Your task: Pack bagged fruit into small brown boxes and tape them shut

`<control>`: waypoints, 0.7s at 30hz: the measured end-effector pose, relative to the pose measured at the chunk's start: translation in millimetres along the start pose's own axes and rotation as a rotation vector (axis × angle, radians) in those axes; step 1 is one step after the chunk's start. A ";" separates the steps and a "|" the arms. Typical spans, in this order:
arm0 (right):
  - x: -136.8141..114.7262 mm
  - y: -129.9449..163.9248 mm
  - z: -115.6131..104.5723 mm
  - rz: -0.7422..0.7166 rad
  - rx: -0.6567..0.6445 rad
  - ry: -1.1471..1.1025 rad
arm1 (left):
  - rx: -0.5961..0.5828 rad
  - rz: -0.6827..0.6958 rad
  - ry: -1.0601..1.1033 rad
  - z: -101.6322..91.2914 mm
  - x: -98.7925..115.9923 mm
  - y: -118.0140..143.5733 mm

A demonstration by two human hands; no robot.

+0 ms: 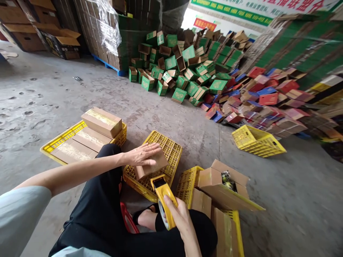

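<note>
My left hand (145,155) lies flat, fingers stretched out, on top of a small brown cardboard box (152,167). The box rests on the gridded bottom of an upturned yellow plastic crate (171,146) in front of my knees. In my right hand (179,213) is a yellow tape dispenser (164,194) with a roll of tape, its head close to the near edge of the box. To the left, taped cardboard boxes (89,137) fill another yellow crate (64,134), one stacked higher. At the right, an open cardboard box (211,178) with dark and yellowish contents sits tilted over taped boxes.
A yellow crate (257,141) stands on the concrete floor (48,96) at right. Green cartons (179,95) and red and blue cartons (268,99) lie heaped behind. A wrapped stack (102,39) stands on a blue pallet (107,65). A red stool (128,218) shows beneath me.
</note>
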State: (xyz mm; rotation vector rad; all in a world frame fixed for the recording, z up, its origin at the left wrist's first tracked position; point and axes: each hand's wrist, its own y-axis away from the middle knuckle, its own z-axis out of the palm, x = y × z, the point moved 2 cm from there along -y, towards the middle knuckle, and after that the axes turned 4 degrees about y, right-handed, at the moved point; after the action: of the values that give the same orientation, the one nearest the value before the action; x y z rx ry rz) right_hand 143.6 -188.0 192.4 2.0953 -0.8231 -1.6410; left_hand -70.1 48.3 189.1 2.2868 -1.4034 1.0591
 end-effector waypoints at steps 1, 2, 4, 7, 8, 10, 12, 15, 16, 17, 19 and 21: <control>0.2 -4.9 2.8 -0.003 -0.006 0.006 | 0.086 -0.099 0.035 -3.0 -7.4 -1.3; 0.4 -8.8 5.1 -0.014 -0.002 0.009 | 0.157 -0.212 0.091 -5.3 -15.4 -2.2; -0.3 -13.9 9.0 -0.046 0.021 0.014 | 0.196 -0.443 0.303 -6.3 -29.9 -2.3; -4.4 -16.8 12.8 -0.082 0.072 0.054 | 0.083 -0.646 0.713 -2.5 -38.3 1.1; -6.2 -16.7 13.0 -0.083 0.094 0.070 | 0.058 -0.663 0.808 -1.9 -37.5 2.8; -9.9 -14.2 10.8 -0.068 0.128 0.094 | 0.059 -0.658 0.915 -1.9 -33.4 6.6; -14.3 -7.4 5.5 -0.047 0.122 0.103 | 0.082 -0.666 0.981 -0.6 -29.4 10.7; -25.2 9.2 -7.3 -0.057 0.101 0.122 | 0.098 -0.679 1.131 10.5 -27.2 15.1; -29.6 14.8 -12.1 -0.067 0.105 0.137 | 0.099 -0.675 1.198 17.6 -27.7 16.0; -33.8 19.6 -16.7 -0.074 0.110 0.159 | 0.096 -0.663 1.269 26.3 -28.7 16.7; -39.8 25.0 -23.9 -0.077 0.112 0.208 | 0.097 -0.660 1.393 48.0 -32.8 18.5; -40.9 23.3 -27.5 -0.071 0.111 0.243 | 0.105 -0.697 1.459 71.5 -39.7 21.8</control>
State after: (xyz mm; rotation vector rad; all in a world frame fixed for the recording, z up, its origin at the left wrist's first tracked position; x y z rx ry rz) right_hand 158.2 -182.0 244.5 2.3678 -0.7831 -1.3641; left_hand -67.3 24.2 108.0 1.1250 0.0319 1.8214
